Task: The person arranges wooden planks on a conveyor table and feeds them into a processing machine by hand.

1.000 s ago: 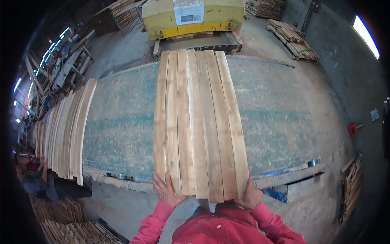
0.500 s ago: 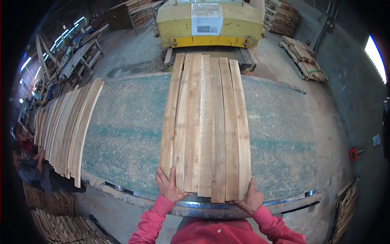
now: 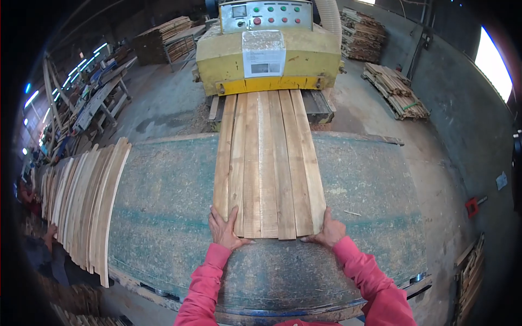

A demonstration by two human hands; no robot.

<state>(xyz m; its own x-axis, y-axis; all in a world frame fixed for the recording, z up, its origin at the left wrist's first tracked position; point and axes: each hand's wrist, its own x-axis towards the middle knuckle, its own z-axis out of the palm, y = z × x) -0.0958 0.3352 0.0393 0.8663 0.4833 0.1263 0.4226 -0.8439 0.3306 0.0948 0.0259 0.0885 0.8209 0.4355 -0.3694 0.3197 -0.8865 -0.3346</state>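
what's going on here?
A person's left hand and right hand are spread against the near corners of a row of wooden boards lying across the green table. They run up to the lower front edge of the yellow machine. At the table's left, another person's hand is at a second row of boards.
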